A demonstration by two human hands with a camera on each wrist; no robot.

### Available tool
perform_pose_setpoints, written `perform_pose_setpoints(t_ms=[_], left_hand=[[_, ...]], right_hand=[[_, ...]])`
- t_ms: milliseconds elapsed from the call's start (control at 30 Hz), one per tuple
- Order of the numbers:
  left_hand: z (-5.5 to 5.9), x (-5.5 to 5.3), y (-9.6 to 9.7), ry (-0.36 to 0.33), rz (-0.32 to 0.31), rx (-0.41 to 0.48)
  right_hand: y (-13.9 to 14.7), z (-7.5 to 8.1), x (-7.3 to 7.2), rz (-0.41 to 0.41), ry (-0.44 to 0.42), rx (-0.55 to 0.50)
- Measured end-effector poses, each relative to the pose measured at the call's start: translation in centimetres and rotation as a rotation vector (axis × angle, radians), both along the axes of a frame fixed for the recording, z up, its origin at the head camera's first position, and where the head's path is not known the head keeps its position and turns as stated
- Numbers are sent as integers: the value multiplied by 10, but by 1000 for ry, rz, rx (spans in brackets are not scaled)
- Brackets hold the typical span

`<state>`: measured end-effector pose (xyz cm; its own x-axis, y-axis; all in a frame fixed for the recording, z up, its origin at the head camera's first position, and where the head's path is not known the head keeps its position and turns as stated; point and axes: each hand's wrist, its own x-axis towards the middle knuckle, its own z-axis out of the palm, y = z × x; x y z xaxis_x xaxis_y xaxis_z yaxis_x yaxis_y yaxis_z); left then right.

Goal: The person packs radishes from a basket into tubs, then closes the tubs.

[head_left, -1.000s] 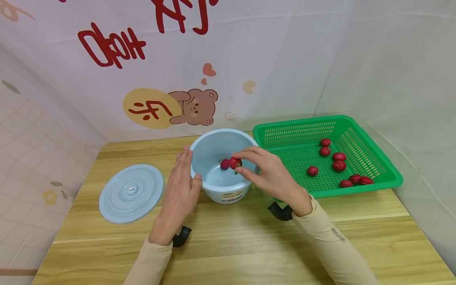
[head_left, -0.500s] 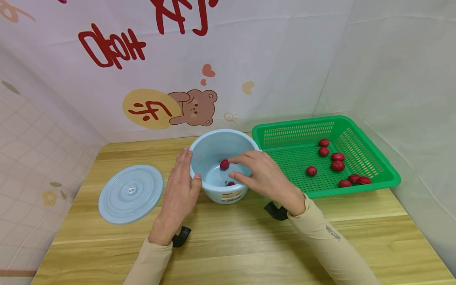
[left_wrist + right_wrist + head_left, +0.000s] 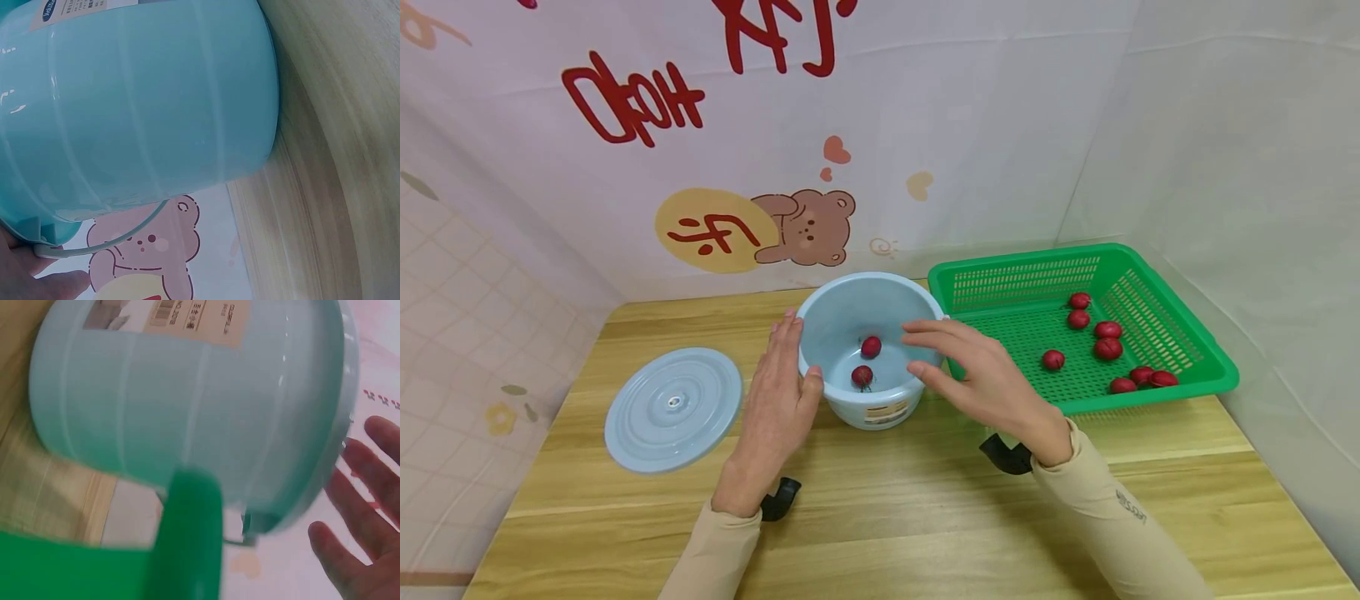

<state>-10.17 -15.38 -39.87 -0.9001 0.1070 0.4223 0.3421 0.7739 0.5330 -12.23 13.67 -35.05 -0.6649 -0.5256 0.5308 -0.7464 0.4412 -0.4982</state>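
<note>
My left hand (image 3: 777, 400) rests against the left rim of a light-blue plastic bucket (image 3: 883, 408), its fingers straight and the thumb at the front of the rim. In the left wrist view, its fingertips (image 3: 65, 284) show beside the bucket's thin handle (image 3: 103, 245). Two small red radishes, a rear one (image 3: 871, 347) and a front one (image 3: 862, 377) with a green tuft, lie on the bucket's floor. Over the right rim hovers my right hand (image 3: 981, 371), fingers spread and holding nothing. The right wrist view shows its spread fingers (image 3: 369, 512) beside the bucket's mouth.
A green slotted basket (image 3: 1221, 367) stands right of the bucket, with several radishes (image 3: 1108, 348) inside. The round blue lid (image 3: 700, 433) lies flat on the wooden table (image 3: 880, 525) at left. Behind rises a white printed backdrop (image 3: 1000, 167).
My right hand let a radish go into the bucket and drew back right toward the rim. That radish now lies in front of the other one. The left hand kept its place.
</note>
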Motion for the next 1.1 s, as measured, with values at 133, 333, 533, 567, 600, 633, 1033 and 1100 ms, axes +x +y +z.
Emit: perform_pose_setpoints(t_ms=[133, 333, 533, 567, 600, 633, 1033, 1100], left_hand=[[1, 0, 0, 3, -2, 1], [0, -1, 0, 16, -2, 0], [1, -1, 0, 15, -5, 3], [1, -1, 0, 15, -6, 3], [1, -1, 0, 15, -6, 2], [1, -1, 0, 14, -6, 2], [-1, -1, -1, -3, 1, -15], [-1, -1, -1, -3, 2, -19]], right_hand=[[16, 1, 3, -1, 12, -37], [43, -1, 2, -33, 43, -74], [73, -6, -1, -93, 51, -102], [77, -7, -1, -107, 43, -101], [82, -8, -2, -123, 33, -96], [86, -8, -2, -140, 21, -89], [132, -21, -14, -211, -106, 89], [137, -23, -17, -209, -143, 115]])
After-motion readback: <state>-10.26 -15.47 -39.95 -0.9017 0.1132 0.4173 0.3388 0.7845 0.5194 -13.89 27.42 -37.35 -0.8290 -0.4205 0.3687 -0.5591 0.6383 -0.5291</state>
